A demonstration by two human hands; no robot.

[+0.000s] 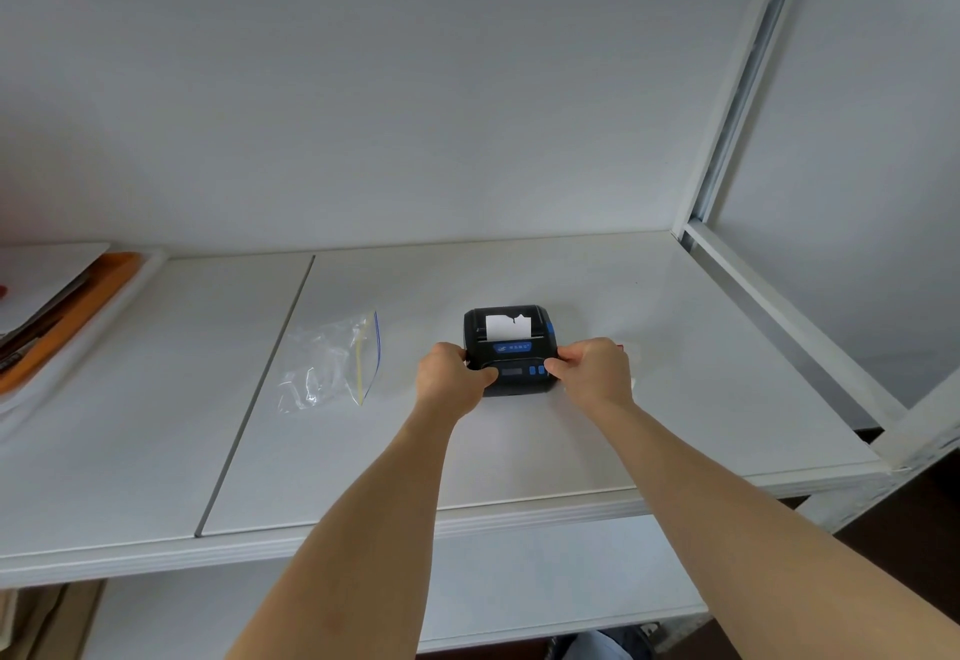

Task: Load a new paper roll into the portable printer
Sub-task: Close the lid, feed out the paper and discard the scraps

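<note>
Far left of the frame: a stack of flat items with an orange edge [67, 316] lies at the end of the white shelf [519, 462], well apart from the work. Left of centre: an empty clear zip bag [332, 360] lies flat on the shelf, near the left hand but not touching it; no loose paper roll can be made out inside it or elsewhere.

Centre: the left hand [451, 379] is clamped on the left side of the portable printer [510, 350], thumb laid over the front left corner of the top, the other fingers hidden behind the body. The printer sits on the shelf, control panel toward the person. The lid looks down, though that cannot be confirmed. A tab of white paper [508, 326] shows at its far, upper end.

Right of centre: the right hand [595, 371] grips the right side likewise, thumb and fingertips closed on the corner just beside the blue buttons. A small object with a red edge [626, 355] lies behind this hand, mostly hidden; its identity cannot be told.

Governing relation: the printer lies squarely between the two hands, both equally near, its paper end pointing away from the fingers toward the upper frame. In my judgement loading is nearly done, or the unit is being squared up.
</note>
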